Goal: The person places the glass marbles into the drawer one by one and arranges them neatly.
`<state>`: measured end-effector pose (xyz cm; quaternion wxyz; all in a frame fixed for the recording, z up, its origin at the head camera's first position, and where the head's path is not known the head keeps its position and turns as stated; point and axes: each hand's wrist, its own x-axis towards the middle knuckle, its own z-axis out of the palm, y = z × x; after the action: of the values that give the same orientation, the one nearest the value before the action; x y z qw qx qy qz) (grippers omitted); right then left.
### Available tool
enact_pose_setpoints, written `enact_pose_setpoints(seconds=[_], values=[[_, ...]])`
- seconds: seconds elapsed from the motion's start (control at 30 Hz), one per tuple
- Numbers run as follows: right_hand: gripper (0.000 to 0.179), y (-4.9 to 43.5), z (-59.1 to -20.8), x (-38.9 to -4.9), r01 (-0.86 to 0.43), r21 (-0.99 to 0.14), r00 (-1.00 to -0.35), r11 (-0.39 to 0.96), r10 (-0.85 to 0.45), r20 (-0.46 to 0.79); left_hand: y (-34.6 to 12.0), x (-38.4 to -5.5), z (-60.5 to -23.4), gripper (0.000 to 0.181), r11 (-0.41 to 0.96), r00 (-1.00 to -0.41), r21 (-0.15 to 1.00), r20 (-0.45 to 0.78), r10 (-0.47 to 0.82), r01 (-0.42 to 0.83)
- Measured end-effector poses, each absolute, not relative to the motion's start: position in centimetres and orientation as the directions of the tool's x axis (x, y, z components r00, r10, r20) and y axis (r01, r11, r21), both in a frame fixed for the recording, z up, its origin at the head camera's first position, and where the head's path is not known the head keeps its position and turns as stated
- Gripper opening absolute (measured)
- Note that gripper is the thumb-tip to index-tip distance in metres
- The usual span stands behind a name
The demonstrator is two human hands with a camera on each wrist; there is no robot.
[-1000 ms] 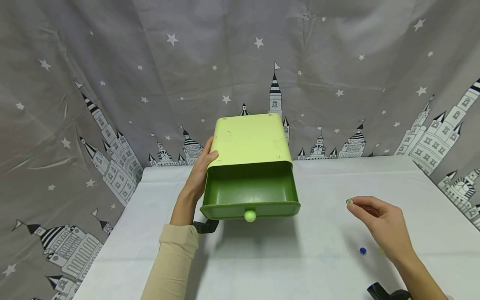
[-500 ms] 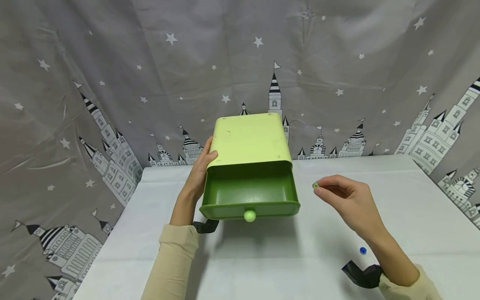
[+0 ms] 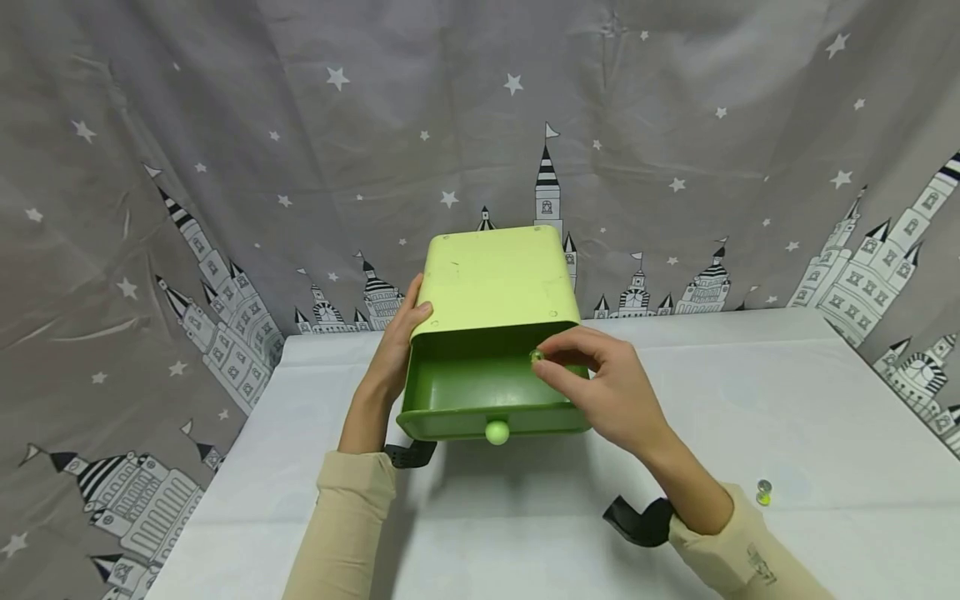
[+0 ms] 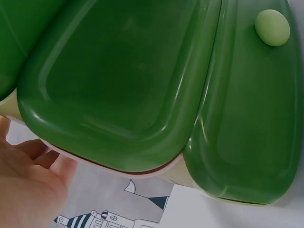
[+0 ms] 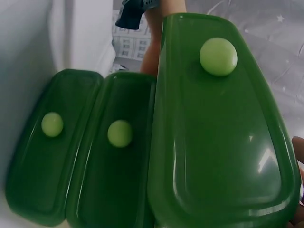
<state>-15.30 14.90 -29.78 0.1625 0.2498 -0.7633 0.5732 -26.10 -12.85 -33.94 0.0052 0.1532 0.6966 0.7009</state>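
A small mini drawer cabinet with a pale yellow-green top stands in the middle of the white table. Its green top drawer is pulled out, with a round light-green knob on the front. My left hand rests against the cabinet's left side, thumb at the upper edge. My right hand pinches a small greenish glass marble between thumb and fingertips, over the right part of the open drawer. In the right wrist view only fingertips of that hand show, at the right edge.
Two small marbles, one clear grey and one yellow, lie on the white tablecloth at the right. Lower drawers sit beneath the pulled-out one. A grey curtain with castles and stars hangs behind.
My right hand has moved left with the marble, from above the table's right side to the drawer. The blue marble is now hidden behind my right arm. My left hand has stayed in place.
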Motion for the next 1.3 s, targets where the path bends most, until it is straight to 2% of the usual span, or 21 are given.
enact_pose_setpoints(seconds=[0.4,0.63,1.3], values=[[0.009,14.3,-29.9,-15.6,-0.559,-0.793,-0.829,0.244,-0.167,0.533,-12.8,-26.0,-33.9,0.069,-0.038,-0.955,0.979,0.206,0.211,0.203],[0.016,14.0,-30.1,-15.7,-0.550,-0.782,-0.835,0.295,-0.151,0.530,-12.6,-26.1,-34.0,0.069,-0.049,-0.953,0.977,0.212,0.217,0.206],[0.016,14.6,-31.0,-14.2,-0.562,-0.765,-0.823,0.313,-0.117,0.556,-12.8,-26.1,-34.1,0.068,-0.032,-0.957,0.979,0.203,0.207,0.201]])
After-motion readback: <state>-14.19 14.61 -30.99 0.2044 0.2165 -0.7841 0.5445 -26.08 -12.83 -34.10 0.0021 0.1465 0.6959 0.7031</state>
